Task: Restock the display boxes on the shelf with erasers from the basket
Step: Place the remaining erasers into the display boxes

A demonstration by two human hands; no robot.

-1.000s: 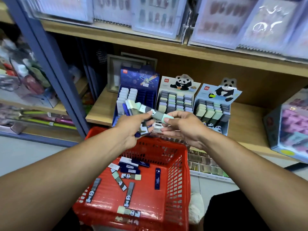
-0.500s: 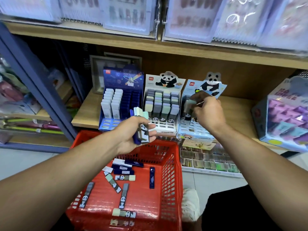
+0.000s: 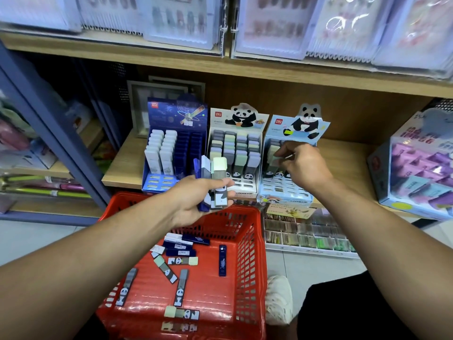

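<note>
The left hand (image 3: 196, 200) grips a bunch of long wrapped erasers (image 3: 213, 177) above the red plastic basket (image 3: 247, 244), while the right hand (image 3: 301, 165) pinches one eraser (image 3: 272, 153) into the light blue panda display box (image 3: 285, 192).

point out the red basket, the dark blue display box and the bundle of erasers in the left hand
red basket (image 3: 255, 241): head view, right side wall.
dark blue display box (image 3: 176, 114): head view, upright back card.
bundle of erasers (image 3: 218, 173): head view, pale green top end.

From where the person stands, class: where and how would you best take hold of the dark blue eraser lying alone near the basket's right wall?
Pinch the dark blue eraser across its two long edges near the middle, coming straight down from above. It lies flat on the red basket floor, lengthways away from the person, with bare floor either side, so fingers fit. The right hand is likely nearer.
</note>
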